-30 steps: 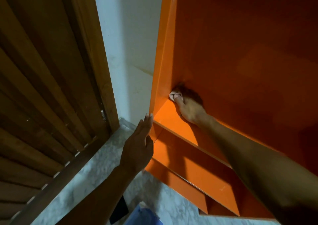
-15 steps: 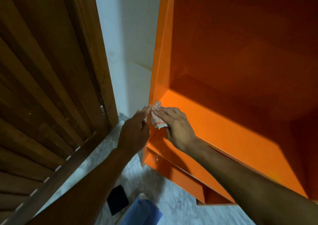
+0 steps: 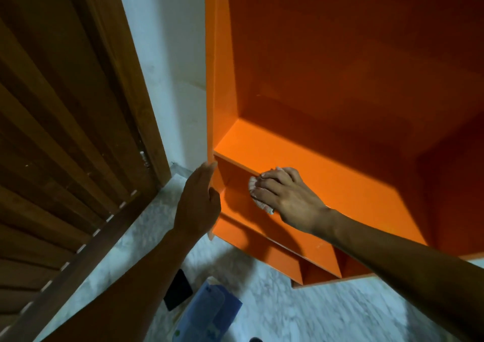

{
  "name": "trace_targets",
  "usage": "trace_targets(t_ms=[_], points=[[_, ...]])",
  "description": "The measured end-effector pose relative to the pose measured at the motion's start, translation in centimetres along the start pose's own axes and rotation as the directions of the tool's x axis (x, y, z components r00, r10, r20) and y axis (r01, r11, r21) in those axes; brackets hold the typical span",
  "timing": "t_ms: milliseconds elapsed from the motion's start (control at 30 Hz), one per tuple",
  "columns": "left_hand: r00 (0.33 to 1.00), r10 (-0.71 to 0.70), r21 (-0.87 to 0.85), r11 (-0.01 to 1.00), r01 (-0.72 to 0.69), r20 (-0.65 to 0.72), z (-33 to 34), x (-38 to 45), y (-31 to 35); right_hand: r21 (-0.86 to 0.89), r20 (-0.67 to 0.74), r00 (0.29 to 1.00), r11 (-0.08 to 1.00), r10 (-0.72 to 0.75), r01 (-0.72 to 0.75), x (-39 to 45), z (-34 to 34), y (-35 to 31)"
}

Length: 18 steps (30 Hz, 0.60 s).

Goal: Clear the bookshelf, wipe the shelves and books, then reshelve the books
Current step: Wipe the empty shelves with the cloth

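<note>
My right hand [image 3: 288, 197] presses a small white cloth with reddish markings [image 3: 258, 197] against the front edge of the orange bookshelf's [image 3: 340, 80] shelf board [image 3: 314, 174], near its left end; my fingers curl over the cloth and pin it to the edge, the cloth showing below my fingertips and along the side of my palm. My left hand [image 3: 197, 205] lies with straight fingers flat along the outer face of the bookshelf's left side panel [image 3: 210, 93], its fingertips at the level of the shelf board and its thumb wrapping the panel's front edge. No books stand on the shelf board. Lower compartments with upright dividers [image 3: 337, 265] show beneath my right forearm. On the marbled floor [image 3: 288, 310], below the bookshelf's left corner, lie a black flat object [image 3: 178, 293] and a blue item [image 3: 209, 313] just beside it; any markings on the blue item are too blurred to read. A slatted wooden door [image 3: 65, 145] and a white wall [image 3: 170, 67] stand left of the bookshelf.
</note>
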<state>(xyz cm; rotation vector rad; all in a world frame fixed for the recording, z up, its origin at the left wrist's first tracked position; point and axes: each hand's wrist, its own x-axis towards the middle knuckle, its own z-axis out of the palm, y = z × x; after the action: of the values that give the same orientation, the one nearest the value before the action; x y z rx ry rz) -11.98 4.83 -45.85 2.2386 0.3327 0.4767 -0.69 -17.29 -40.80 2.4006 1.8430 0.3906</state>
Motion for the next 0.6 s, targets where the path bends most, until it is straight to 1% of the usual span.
trace_targets(t_ms=[67,133,233,333,433,533,600], points=[[0.998,-0.053,0.001,0.999,0.053,0.038,1.7,-1.7,-0.4,-0.026,-0.004,0.999,0.999,0.042,-0.042,-3.4,0.0,0.0],[0.992,-0.074,0.006,0.997,0.073,0.098,3.7,-3.3,0.0,-0.053,-0.008,0.997,0.995,0.083,-0.083,-6.9,-0.1,0.3],[0.976,-0.09,0.025,0.996,0.087,0.197,6.7,-5.5,1.0,-0.115,-0.01,0.994,0.988,0.104,-0.105,-11.5,-0.6,1.0],[0.941,-0.096,0.004,0.995,0.1,0.325,9.3,-7.5,1.9,-0.167,0.018,0.988,0.974,0.155,-0.15,-15.7,-1.5,1.1],[0.899,-0.109,0.001,0.993,0.12,0.424,11.5,-8.7,3.1,-0.184,0.027,0.968,0.953,0.249,-0.24,-20.4,-1.9,0.8],[0.873,-0.082,0.008,0.996,0.089,0.481,13.4,-9.3,4.3,-0.182,-0.01,0.938,0.921,0.348,-0.344,-24.9,-2.1,1.0],[0.853,-0.079,0.023,0.997,0.078,0.516,14.4,-9.5,4.6,-0.186,-0.036,0.928,0.91,0.37,-0.37,-26.8,-2.4,0.8]])
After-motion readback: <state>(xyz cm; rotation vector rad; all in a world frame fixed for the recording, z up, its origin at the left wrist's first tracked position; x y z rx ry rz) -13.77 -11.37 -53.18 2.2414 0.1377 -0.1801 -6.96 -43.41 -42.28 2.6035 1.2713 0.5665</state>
